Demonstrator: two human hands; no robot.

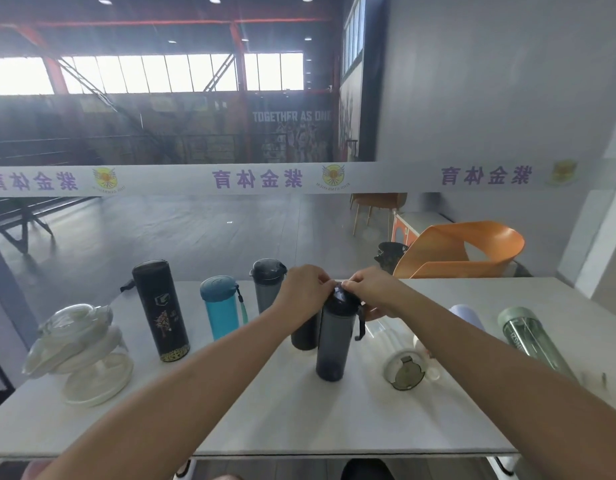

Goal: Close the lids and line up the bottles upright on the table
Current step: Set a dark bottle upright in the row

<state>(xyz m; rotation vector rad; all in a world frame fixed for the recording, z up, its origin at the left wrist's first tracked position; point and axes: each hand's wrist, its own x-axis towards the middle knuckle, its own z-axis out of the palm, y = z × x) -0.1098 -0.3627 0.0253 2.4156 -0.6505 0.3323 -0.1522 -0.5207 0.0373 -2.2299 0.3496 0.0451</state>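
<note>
A white counter point(265, 410) fills the foreground of a sports hall, with an orange chair point(472, 247) just beyond its far right edge. At the counter's left end stands a clear jug point(81, 351) with a pale lid.

Right of the jug, three bottles stand upright in a loose row along the far side: a tall black flask point(162, 310), a blue bottle point(221, 306) with a wrist strap, and a grey bottle point(267, 282), all three capped. A dark bottle point(304, 332) stands partly hidden behind the person's left forearm.

Three more lie on their sides at the right: a green bottle point(531, 337) nearest the edge, a lilac bottle point(467, 315) beside it, mostly hidden by the right forearm, and a clear bottle point(405, 372) whose capped end faces the camera.

At centre, a smoky bottle point(334, 341) stands upright on the counter, just in front of the dark one (its carry loop hangs down the right side).

The left hand point(306, 285) and right hand point(372, 287) meet over its top. The fingers of both are curled and grasp the lid point(343, 296), which sits on the bottle's neck. Whether the lid is fully shut cannot be told.
</note>
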